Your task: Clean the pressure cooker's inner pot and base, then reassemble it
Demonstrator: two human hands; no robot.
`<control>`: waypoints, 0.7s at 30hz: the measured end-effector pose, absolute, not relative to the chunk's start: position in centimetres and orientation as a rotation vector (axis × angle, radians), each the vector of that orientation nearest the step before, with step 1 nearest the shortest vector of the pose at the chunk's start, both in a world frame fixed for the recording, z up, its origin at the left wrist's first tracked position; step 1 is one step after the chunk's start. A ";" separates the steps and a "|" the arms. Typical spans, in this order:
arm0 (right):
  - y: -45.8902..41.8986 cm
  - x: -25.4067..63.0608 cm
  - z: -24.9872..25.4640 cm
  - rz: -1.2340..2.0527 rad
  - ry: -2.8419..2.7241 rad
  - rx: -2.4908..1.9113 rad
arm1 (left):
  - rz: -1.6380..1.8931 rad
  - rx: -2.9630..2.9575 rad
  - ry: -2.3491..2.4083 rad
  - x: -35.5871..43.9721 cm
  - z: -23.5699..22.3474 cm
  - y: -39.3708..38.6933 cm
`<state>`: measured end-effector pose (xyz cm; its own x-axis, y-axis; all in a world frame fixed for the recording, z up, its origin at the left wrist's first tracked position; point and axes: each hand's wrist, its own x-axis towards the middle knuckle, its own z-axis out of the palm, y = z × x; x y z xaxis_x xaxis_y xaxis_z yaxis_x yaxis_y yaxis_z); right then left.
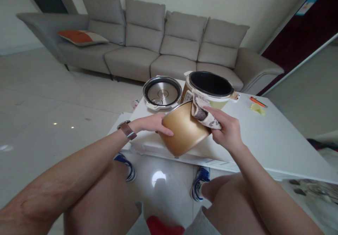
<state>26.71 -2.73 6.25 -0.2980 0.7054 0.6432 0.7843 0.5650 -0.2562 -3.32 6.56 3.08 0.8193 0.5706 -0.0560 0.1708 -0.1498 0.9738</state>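
A gold-coloured inner pot (182, 131) is tilted on its side above the near edge of the white table. My left hand (157, 123) grips its left side, thumb on the outer wall and the other fingers hidden behind the rim. In my right hand (227, 127) is a folded, patterned cloth (203, 113), pressed against the pot's upper right side. Just behind stands the cooker body (221, 103), its top uncovered and its inside dark. Left of that lies the round cooker lid (163, 93), metal inner face up.
On the white table (264, 143), an orange-handled tool (258, 102) and a yellowish scrap (257, 109) lie to the right. A grey sofa (174, 62) with an orange and white cushion (79, 37) stands beyond. My knees are close to the table's near edge.
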 end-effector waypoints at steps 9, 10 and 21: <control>-4.7 25.1 7.4 -0.207 -2.312 -0.950 | 0.394 1.616 0.646 -3.4 2.6 6.5; -4.8 25.0 7.4 -0.202 -2.300 -0.929 | 0.406 1.597 0.640 -3.4 2.5 6.5; -4.1 25.7 6.4 -0.135 -2.059 -1.061 | 0.662 1.575 0.958 -2.5 1.7 5.9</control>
